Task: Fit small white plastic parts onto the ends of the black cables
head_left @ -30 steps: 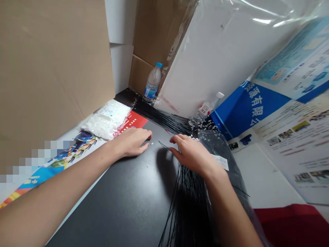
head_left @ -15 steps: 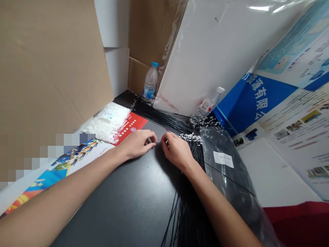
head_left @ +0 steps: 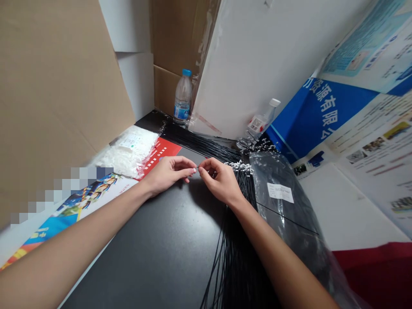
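Observation:
My left hand pinches a tiny white piece, apparently a connector housing, between thumb and forefinger. Facing it, my right hand is closed in a pinch on a thin black wire, of which only a short dark bit shows between the fingertips. The two hands almost touch above the dark tabletop. Beside and under my right wrist lies a bundle of black wires with small white connectors at its far end. Whether the held wire joins the white piece cannot be made out.
A clear bag of white pieces lies on a red sheet at left. More black wires run along the back, near two bottles. A labelled plastic bag is at right. Cardboard stands on the left.
The fingertips of both hands have come closer together, and a white piece now shows in my left fingers. The view has shifted slightly.

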Available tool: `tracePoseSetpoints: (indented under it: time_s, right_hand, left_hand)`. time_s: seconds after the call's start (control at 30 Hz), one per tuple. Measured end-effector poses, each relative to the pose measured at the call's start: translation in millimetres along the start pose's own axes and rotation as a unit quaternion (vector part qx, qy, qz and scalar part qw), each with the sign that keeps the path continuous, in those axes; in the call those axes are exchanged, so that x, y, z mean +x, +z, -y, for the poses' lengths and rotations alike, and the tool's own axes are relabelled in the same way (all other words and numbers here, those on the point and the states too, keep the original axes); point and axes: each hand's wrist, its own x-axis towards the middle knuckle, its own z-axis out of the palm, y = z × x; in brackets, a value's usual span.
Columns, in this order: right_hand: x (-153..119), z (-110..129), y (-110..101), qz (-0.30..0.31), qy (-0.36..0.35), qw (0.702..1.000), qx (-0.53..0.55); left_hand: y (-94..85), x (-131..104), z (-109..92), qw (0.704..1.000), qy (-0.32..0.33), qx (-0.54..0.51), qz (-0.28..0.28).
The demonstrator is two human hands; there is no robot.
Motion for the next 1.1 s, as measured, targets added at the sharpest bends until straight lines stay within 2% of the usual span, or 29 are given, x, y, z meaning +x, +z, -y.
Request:
tracePoseSetpoints:
  time_s: [0.43, 0.67, 0.93, 1.1]
  right_hand:
    - [-2.8, -6.4, 3.2, -0.015, 0.021, 0.998, 0.064]
    - [-3.8, -5.0, 1.9, -0.03, 0.026, 0.995, 0.09]
    - [-4.5, -0.9, 0.2, 0.0, 0.013, 0.998, 0.059]
    - [-4.2, -2.0, 1.8, 0.008, 0.004, 0.998, 0.066]
  left_hand:
    - [1.0, 1.2, 1.6, 1.0, -0.01, 0.003, -0.026]
    - [-0.8, 1.6, 4.1, 1.0, -0.007, -0.007, -0.016]
    - [-1.8, -0.2, 2.9, 1.0, -0.017, -0.023, 0.003]
    - [-3.7, 1.0, 8.7, 0.999, -0.015, -0.037, 0.015]
